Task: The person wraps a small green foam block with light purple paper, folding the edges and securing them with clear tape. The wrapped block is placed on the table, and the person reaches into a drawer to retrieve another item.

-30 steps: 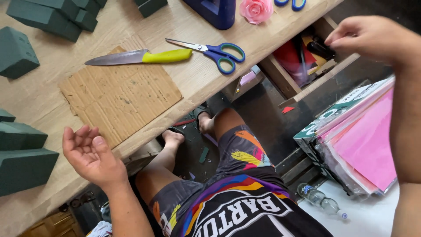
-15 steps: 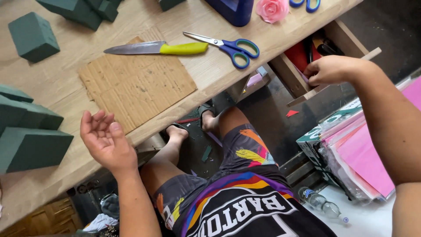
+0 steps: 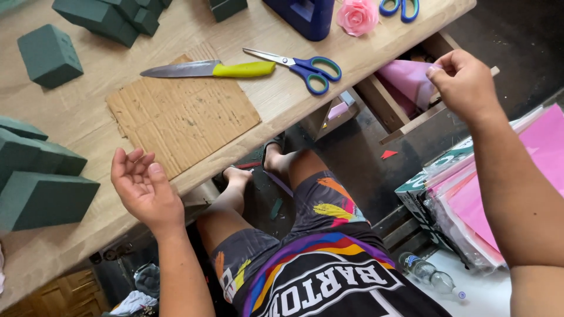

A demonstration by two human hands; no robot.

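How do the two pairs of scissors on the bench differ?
The blue-and-green scissors lie whole in view beside the knife, blades slightly parted, pointing left. The blue scissors at the top edge show only their handles, next to the pink paper rose. Both lie flat on the wooden bench, untouched by either hand.

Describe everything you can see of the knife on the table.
The knife lies flat on the light wooden table, at the far edge of a brown cardboard sheet. It has a plain grey blade, tip pointing left, and a yellow-green handle pointing right toward the blue-handled scissors. Neither hand touches it; the left hand rests open, well nearer.
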